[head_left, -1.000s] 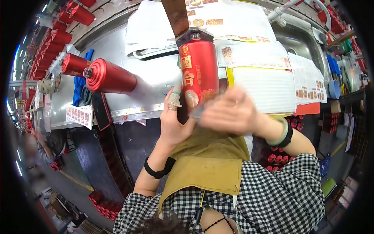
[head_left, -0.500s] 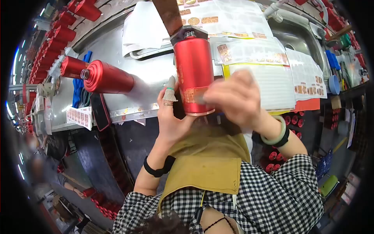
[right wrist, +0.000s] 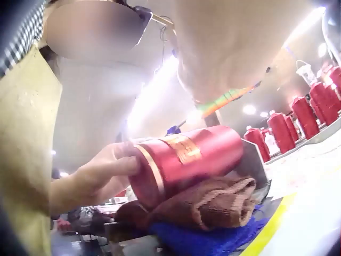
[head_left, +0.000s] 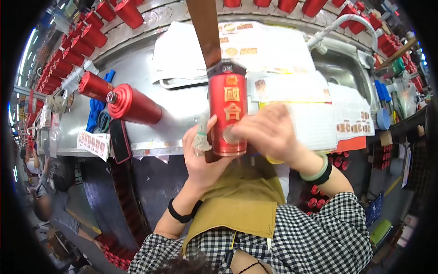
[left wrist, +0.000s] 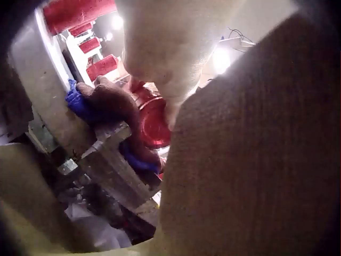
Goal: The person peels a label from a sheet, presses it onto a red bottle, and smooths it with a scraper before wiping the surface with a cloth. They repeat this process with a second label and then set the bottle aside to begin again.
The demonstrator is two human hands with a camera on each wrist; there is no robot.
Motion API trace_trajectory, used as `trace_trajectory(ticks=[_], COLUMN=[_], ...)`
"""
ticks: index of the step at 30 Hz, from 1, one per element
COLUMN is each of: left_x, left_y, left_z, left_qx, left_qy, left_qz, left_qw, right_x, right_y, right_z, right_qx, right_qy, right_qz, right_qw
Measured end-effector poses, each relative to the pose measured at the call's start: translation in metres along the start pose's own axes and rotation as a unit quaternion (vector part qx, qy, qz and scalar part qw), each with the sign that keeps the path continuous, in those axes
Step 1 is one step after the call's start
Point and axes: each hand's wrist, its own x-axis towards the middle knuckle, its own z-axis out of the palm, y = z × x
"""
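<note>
A red bottle (head_left: 228, 100) with gold lettering lies on its side, neck away from me, against a dark angled stop (head_left: 226, 67). My left hand (head_left: 200, 160) grips it near the base, thumb at the bottom end. A pale sleeve with a green band (head_left: 202, 139) covers one left finger. My right hand (head_left: 271, 134) rests its fingertips on the bottle's lower front, over a round spot below the lettering. In the right wrist view a gold label (right wrist: 185, 148) shows on the bottle. Under it lie a brown towel (right wrist: 213, 202) and blue cloth (right wrist: 208, 237).
Another red bottle (head_left: 134, 105) stands at the left, near a phone (head_left: 120, 141) and a label sheet (head_left: 93, 144). A wooden bar (head_left: 205, 32) rises behind the stop. Label sheets (head_left: 296, 86) cover the right side beside a sink (head_left: 335, 68). Red bottles line the back.
The bottle has turned on its axis: lettering went out of sight, then came back facing up. My right hand moved off its lower end, then back onto its front. My left hand stays at the base.
</note>
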Motion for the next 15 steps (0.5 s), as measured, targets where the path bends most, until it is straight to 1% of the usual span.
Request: trace_trajectory(ticks=[1,2,4,5,6,8,9,10,11,12,13,14,15], left_x=[-0.006,-0.008,-0.011,-0.008,-0.010,-0.012,-0.012,-0.013,-0.013,-0.017,-0.018,-0.018,-0.016], left_y=[-0.004,-0.005,-0.003,-0.004,-0.004,-0.006,-0.007,-0.008,-0.010,-0.030,-0.028,-0.022,-0.017], left_z=[0.006,0.011,0.015,0.013,0.013,0.016,0.017,0.019,0.021,0.024,0.027,0.024,0.018], left_qx=[-0.053,-0.059,-0.138,-0.056,-0.056,-0.094,-0.133,-0.180,-0.300,-0.164,-0.173,-0.175,-0.121], left_qy=[-0.003,0.003,0.017,-0.006,-0.004,-0.034,-0.036,-0.045,-0.070,-0.073,-0.060,-0.044,-0.049], left_qz=[-0.027,-0.024,-0.107,-0.070,-0.070,-0.149,-0.165,-0.175,-0.243,-0.137,-0.156,-0.176,-0.121], left_qw=[0.998,0.998,0.984,0.996,0.996,0.984,0.977,0.967,0.920,0.974,0.971,0.968,0.984], right_x=[0.003,0.010,0.025,0.038,0.050,0.077,0.082,0.076,0.060,0.055,0.046,0.042,0.043], right_y=[-0.012,-0.015,0.009,0.027,0.041,0.059,0.053,0.048,0.032,0.018,0.018,0.029,0.043], right_z=[0.004,0.008,0.020,0.021,0.018,0.008,0.005,0.013,0.028,0.025,0.028,0.026,0.012], right_qx=[0.020,0.038,0.010,-0.039,-0.040,-0.205,-0.188,-0.081,0.047,0.129,0.063,0.041,-0.001], right_qy=[-0.030,-0.054,-0.032,-0.011,-0.011,0.020,0.037,0.054,0.031,-0.054,-0.047,-0.019,0.022], right_qz=[-0.013,-0.006,0.062,0.052,0.050,0.029,0.014,0.033,0.117,0.113,0.089,0.131,0.164], right_qw=[0.999,0.998,0.997,0.998,0.998,0.978,0.981,0.995,0.992,0.984,0.993,0.990,0.986])
